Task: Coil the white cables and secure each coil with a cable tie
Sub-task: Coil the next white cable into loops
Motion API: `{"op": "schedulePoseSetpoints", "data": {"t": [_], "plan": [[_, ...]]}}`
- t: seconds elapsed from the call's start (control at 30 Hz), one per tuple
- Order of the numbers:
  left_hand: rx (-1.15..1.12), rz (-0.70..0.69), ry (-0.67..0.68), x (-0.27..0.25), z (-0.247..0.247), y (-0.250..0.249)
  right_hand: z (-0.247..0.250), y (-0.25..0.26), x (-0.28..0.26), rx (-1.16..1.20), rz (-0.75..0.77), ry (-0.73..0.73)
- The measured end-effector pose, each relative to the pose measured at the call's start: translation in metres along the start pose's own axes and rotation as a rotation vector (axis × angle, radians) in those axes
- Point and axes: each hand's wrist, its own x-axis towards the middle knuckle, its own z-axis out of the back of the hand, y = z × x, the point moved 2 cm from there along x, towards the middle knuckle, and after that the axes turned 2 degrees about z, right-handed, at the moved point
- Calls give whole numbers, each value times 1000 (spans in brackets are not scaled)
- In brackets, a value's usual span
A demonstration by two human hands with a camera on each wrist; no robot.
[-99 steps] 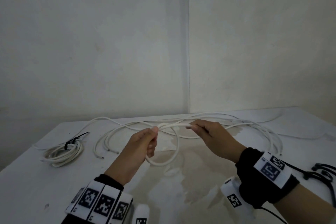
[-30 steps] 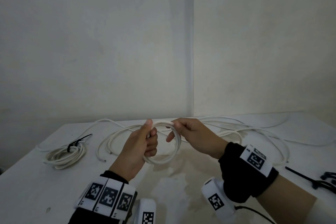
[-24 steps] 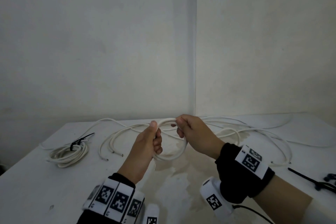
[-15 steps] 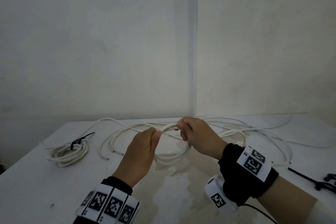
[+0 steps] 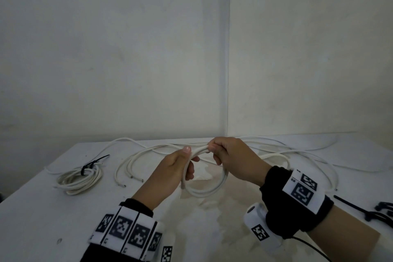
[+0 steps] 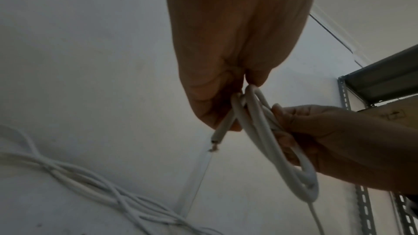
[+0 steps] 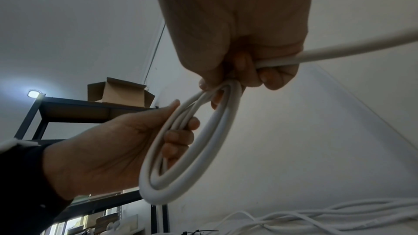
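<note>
Another loop laid on since a second ago: coil (image 5: pixel 205 183) now a few turns thick, up off the worktop (image 5: pixel 42 215). Left hand (image 5: pixel 170 173) fingers curled round the gathered turns, right hand (image 5: pixel 231 155) pinching the top and feeding. Means coiling barely halfway, tying not close.

Plenty of loose cable (image 5: pixel 297 155) trailing behind, crossing other strands, likely to snag. Finished tied coil (image 5: pixel 79 178) off left. Spare black ties (image 5: pixel 380 212) far right, within reach later.
</note>
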Motion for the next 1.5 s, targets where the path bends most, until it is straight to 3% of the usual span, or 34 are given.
{"op": "schedulePoseSetpoints", "data": {"t": [0.17, 0.37, 0.7, 0.9, 1.03, 1.13, 1.27, 1.4, 1.47, 1.5], "plan": [[57, -2, 24, 3, -9, -6, 9, -1, -3, 50, -43, 37], [-80, 84, 6, -1, -16, -11, 14, 1, -3, 49, -50, 40], [-123, 85, 31, -2, -22, -17, 24, -3, -7, 51, -30, 71], [-360, 116, -70, 0, -8, -11, 30, -25, -13, 70, -48, -36], [-604, 138, -258, 5, 20, -5, 37, -49, -14, -65, -72, -56], [-637, 124, -368, 5, 38, -2, 35, -55, -11, -128, -72, -82], [-629, 84, -472, 6, 45, 5, 5, -47, -11, -392, 21, 43], [-564, 61, -535, 11, 49, 12, -27, -29, -24, -654, 231, 86], [-561, 58, -534, 12, 45, 13, -41, -23, -29, -672, 187, 190], [-560, 59, -530, 12, 42, 13, -47, -21, -32, -667, 105, 308]]}}
